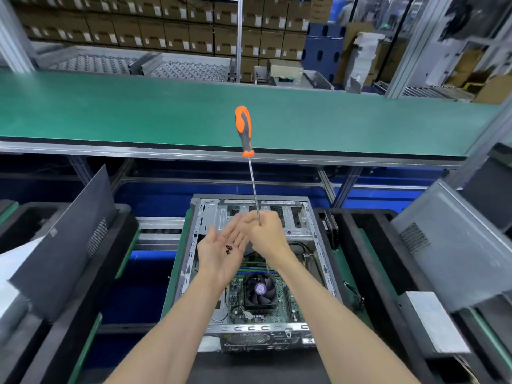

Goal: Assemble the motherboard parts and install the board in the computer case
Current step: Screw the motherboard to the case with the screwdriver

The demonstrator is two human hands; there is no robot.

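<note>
Directly below both hands (243, 242): open case (318, 245).

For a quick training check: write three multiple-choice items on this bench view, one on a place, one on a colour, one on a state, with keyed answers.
1. Where are the small dark screws?
A. on the green belt
B. in the left palm
C. on the fan

2. What colour is the screwdriver handle?
A. orange and grey
B. blue
C. yellow

3. How is the screwdriver held?
A. by the handle, tip down
B. lying in the case
C. by the shaft, handle up

Answers: B, the screws lie in the open left hand; A, the screwdriver shows it; C, the right hand grips the shaft.
</note>
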